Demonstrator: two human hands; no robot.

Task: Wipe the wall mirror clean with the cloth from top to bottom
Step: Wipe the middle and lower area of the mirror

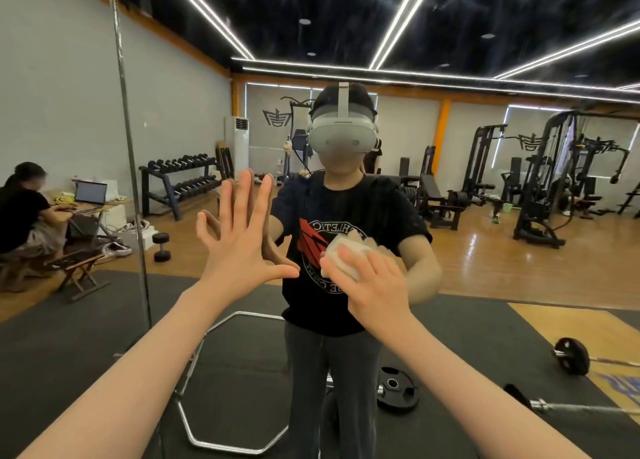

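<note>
Your right hand point(375, 282) is nearest the work: its fingers point(346, 256) lie curved over a bunched white cloth point(346, 256), pressing it against the wall mirror point(485, 181) at about chest height of your reflection. The cloth is wadded rather than spread, likely so your palm can bear on it evenly. The blur around it suggests a stroke in progress — though I can't tell its direction.

Your left hand point(242, 247) lies flat on the glass just beside it, fingers spread wide and straight, holding nothing. It meets its own reflection fingertip to fingertip, so it's touching. That reads as a brace — steadying you while the other hand scrubs — but a bare palm may leave prints to wipe off later.

Further out, the mirror's vertical seam point(130, 168) runs to the left of your left hand. The glass below the cloth, down to the floor, looks yet to be covered, so I'd judge you roughly midway down this panel. In the reflection stand a dumbbell rack point(180, 178) and gym machines point(540, 181).
</note>
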